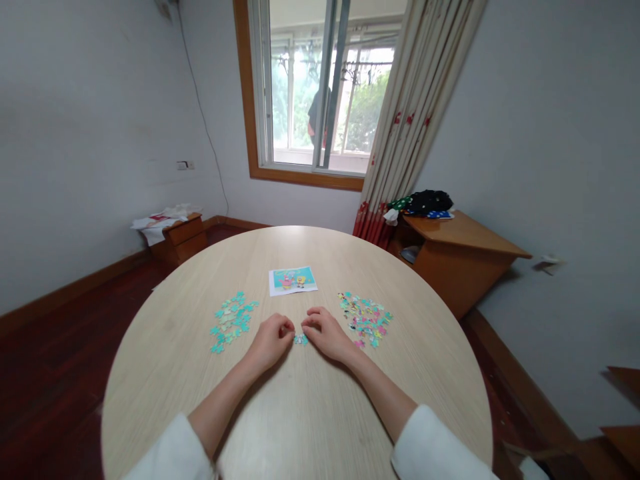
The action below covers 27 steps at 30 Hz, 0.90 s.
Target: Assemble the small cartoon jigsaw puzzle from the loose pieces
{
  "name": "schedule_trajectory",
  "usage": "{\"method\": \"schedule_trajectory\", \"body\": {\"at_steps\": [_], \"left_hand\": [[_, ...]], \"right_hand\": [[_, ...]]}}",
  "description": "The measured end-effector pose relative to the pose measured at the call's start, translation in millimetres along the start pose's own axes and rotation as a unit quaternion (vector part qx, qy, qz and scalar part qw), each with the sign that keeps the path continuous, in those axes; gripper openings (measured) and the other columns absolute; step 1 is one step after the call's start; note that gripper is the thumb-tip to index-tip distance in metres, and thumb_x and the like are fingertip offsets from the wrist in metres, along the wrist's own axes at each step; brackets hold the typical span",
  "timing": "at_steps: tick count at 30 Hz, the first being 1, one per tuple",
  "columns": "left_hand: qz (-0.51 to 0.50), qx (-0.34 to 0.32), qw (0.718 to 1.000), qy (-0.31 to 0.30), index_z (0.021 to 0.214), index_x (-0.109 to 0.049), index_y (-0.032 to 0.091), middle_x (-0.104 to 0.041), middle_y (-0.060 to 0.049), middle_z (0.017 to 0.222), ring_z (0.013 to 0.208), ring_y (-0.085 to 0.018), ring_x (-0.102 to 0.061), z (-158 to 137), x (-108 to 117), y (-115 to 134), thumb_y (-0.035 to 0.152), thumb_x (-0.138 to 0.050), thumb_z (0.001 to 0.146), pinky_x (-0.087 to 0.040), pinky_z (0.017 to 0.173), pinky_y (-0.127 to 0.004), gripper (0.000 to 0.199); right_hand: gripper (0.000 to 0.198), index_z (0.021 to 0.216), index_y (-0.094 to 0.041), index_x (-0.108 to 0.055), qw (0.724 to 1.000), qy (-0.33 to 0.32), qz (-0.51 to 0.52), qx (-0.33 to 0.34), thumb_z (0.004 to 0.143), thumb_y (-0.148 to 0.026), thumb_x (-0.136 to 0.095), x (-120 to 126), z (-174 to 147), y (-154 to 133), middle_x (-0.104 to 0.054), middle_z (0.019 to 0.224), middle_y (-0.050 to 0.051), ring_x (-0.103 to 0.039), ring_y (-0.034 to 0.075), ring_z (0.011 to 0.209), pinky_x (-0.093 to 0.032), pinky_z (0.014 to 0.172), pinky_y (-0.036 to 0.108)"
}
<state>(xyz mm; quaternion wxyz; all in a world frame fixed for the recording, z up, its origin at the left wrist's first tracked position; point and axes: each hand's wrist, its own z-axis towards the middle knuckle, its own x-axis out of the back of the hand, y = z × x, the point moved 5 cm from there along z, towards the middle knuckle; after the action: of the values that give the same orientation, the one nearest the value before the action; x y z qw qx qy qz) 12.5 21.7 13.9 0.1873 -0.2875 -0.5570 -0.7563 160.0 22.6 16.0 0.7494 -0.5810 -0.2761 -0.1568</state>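
On the round table, a short joined row of jigsaw puzzle pieces [301,339] lies between my two hands. My left hand [276,335] is closed, its fingertips pinched at the row's left end. From the other side my right hand [324,331] bends over the right end, thumb and fingers closed on the pieces there. The fingers partly cover what they grip. Left of my hands is a loose pile of mostly turquoise pieces [233,320]. A mixed pile of turquoise, pink and yellow pieces [367,321] lies to the right. Beyond my hands sits a printed picture card [293,281] with cartoon figures.
The round table [300,427] has a pale wood top. Behind it are a window [295,100] and a long curtain [425,80]. A wooden desk [465,240] with cloth on it stands right, a small cabinet [185,233] left. A person [315,117] is visible beyond the glass.
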Motion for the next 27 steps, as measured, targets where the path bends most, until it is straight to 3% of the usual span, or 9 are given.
{"method": "schedule_trajectory", "body": {"at_steps": [9, 18, 23, 27], "left_hand": [[0.025, -0.017, 0.999, -0.034, 0.068, -0.066, 0.015, -0.057, -0.003, 0.075, 0.067, -0.013, -0.052, -1.1, -0.8, 5.2, 0.014, -0.057, 0.071, -0.039, 0.065, -0.025, 0.009], [0.043, -0.014, 0.999, -0.024, 0.067, -0.066, 0.015, -0.060, -0.003, 0.072, 0.067, -0.013, -0.054, -1.2, 2.2, 10.8, 0.014, -0.055, 0.071, -0.038, 0.065, -0.024, 0.012], [0.025, 0.022, 0.999, -0.026, 0.064, -0.067, 0.013, -0.058, 0.000, 0.057, 0.056, -0.011, -0.050, -0.1, 5.8, 9.6, 0.012, -0.052, 0.068, -0.035, 0.056, -0.022, 0.015], [0.035, 0.005, 0.998, -0.051, 0.068, -0.070, 0.013, -0.062, -0.001, 0.058, 0.055, -0.012, -0.052, -2.0, 4.8, 11.7, 0.009, -0.049, 0.066, -0.036, 0.058, -0.022, 0.021]], "right_hand": [[0.014, 0.079, -0.016, -0.067, 0.997, -0.051, 0.045, 0.038, 0.066, -0.009, -0.065, 11.2, -1.9, -0.5, -0.053, 0.107, 0.008, -0.054, 0.016, 0.103, -0.037, 0.096, 0.031], [0.010, 0.074, -0.016, -0.067, 0.997, -0.054, 0.045, 0.021, 0.068, -0.010, -0.063, 9.2, -2.6, 0.6, -0.052, 0.109, 0.008, -0.054, 0.017, 0.105, -0.038, 0.097, 0.033], [0.019, 0.074, -0.018, -0.069, 0.996, -0.064, 0.058, 0.027, 0.070, -0.004, -0.055, 8.6, -2.6, 1.6, -0.051, 0.109, 0.007, -0.053, 0.016, 0.107, -0.038, 0.098, 0.032], [0.027, 0.070, -0.018, -0.070, 0.996, -0.076, 0.039, 0.011, 0.073, -0.002, -0.048, 6.7, -2.4, 2.7, -0.050, 0.113, 0.008, -0.053, 0.016, 0.107, -0.042, 0.093, 0.031]]}}
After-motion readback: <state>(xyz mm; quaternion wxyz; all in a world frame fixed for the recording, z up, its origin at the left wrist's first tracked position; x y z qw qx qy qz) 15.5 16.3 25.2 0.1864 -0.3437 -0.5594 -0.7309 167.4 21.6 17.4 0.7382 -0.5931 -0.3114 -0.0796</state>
